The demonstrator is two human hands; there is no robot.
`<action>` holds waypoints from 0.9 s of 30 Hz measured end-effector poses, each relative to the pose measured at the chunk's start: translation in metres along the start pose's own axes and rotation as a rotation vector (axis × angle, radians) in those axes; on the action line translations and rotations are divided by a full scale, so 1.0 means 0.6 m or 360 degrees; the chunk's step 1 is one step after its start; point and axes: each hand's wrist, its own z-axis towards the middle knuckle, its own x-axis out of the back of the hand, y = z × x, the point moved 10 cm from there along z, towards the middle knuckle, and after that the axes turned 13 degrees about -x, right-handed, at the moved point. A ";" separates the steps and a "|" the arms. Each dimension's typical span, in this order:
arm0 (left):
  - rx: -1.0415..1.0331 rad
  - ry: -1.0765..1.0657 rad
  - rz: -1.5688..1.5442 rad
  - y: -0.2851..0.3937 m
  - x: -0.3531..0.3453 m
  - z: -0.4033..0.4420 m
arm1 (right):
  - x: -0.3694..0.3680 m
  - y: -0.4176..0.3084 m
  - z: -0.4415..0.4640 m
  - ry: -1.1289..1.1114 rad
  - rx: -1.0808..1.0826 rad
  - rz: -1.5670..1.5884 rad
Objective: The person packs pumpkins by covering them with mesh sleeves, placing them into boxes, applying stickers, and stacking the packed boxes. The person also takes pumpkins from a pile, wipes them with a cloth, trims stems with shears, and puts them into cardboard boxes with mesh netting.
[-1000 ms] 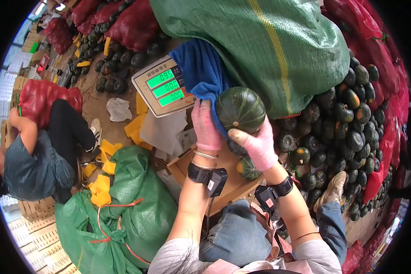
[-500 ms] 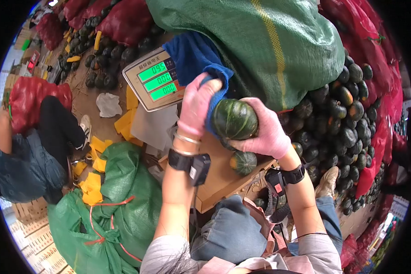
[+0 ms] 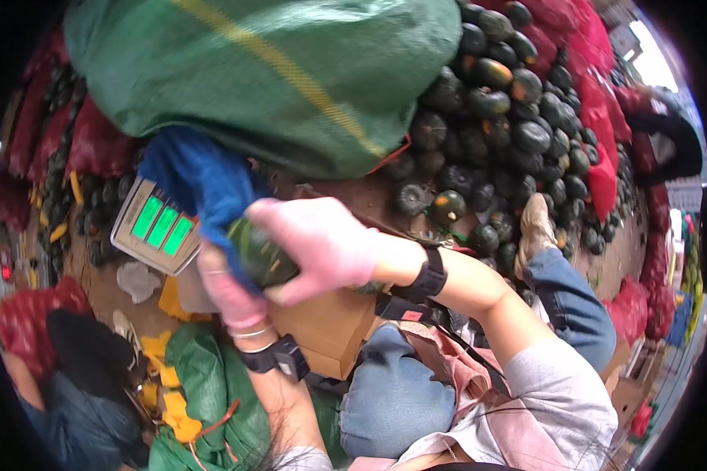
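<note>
Both my hands wear pink gloves. A dark green striped squash (image 3: 261, 255) is between them, partly covered by fingers and cloth. From its right side, my right hand (image 3: 326, 243) grips it with the thumb underneath. My left hand (image 3: 229, 289) is closed on a blue cloth (image 3: 212, 177) along the squash's left side; its fingertips are partly hidden. The cloth trails up beside a scale with a lit green display (image 3: 159, 225). Below my hands stands a cardboard box (image 3: 318, 337), with another squash partly visible at its upper edge.
A big green sack (image 3: 251, 86) fills the top. Many dark squashes (image 3: 530, 137) are heaped at the right, beside red mesh bags (image 3: 597, 133). Another person (image 3: 78, 400) sits at lower left near yellow scraps (image 3: 182, 416) and a green bag (image 3: 204, 369).
The view has swung toward the right. My right hand has come round to the upper side of the squash, and the squash has turned against the cloth.
</note>
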 end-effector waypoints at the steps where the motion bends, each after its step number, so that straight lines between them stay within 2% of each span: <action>1: 0.0179 0.0169 -0.0348 -0.011 0.015 -0.003 | 0.001 -0.032 -0.004 0.0132 0.0190 -0.0219; 2: 0.0258 0.0189 -0.0353 -0.025 0.045 0.006 | -0.002 -0.063 -0.016 0.0352 0.0428 -0.0540; 3: -0.0084 -0.0079 0.0406 -0.031 0.103 0.004 | -0.012 -0.088 -0.027 0.0566 0.0669 -0.0859; 4: -0.0442 -0.0170 0.1204 -0.035 0.161 -0.007 | -0.023 -0.096 -0.026 0.0574 0.0854 -0.0764; 5: -0.0338 -0.0170 0.0981 -0.026 0.134 0.000 | -0.026 -0.098 -0.028 0.0579 0.1038 -0.0664; 6: -0.0174 -0.0121 0.0582 -0.024 0.101 0.010 | -0.018 -0.092 -0.008 0.0209 0.0960 -0.0523; 7: -0.0084 -0.0055 0.0302 -0.025 0.079 0.014 | -0.010 -0.060 0.010 0.0195 0.0733 -0.0355; 9: -0.0002 0.0126 -0.0123 -0.031 0.050 0.011 | 0.025 -0.043 0.002 0.0736 0.0578 -0.0059; 13: 0.0031 0.0644 -0.0861 -0.040 0.023 -0.015 | 0.002 0.022 -0.001 0.0819 0.0066 0.0206; 15: -0.0070 0.0690 -0.0945 -0.031 0.026 -0.018 | -0.009 0.045 -0.011 0.0838 -0.0140 0.0279; 17: -0.0759 0.0051 -0.0332 0.033 0.004 -0.005 | -0.013 0.055 -0.015 0.0833 -0.0244 0.0402; 18: -0.1176 0.0279 0.0522 0.062 0.015 -0.022 | -0.010 0.057 -0.014 0.0846 -0.0267 0.0484; 19: -0.1210 0.0338 0.0708 0.064 0.016 -0.035 | -0.006 0.059 -0.016 0.0860 -0.0285 0.0566; 20: -0.1239 0.0403 0.0894 0.073 0.001 -0.044 | 0.001 0.052 -0.016 0.0857 -0.0278 0.0426; 23: -0.0288 0.0663 0.0173 -0.001 0.061 -0.002 | 0.017 0.054 -0.018 0.0894 -0.0261 0.0294; 24: -0.0314 0.0396 0.0584 0.013 0.065 0.015 | 0.002 0.069 -0.011 0.0609 -0.0416 0.0504; 25: -0.0219 0.0462 0.0700 0.012 0.097 0.030 | -0.003 0.079 -0.019 0.0530 -0.0488 0.0491; 27: -0.0171 0.0668 0.1270 0.054 0.104 0.022 | -0.021 0.107 -0.042 0.0358 -0.0632 0.0463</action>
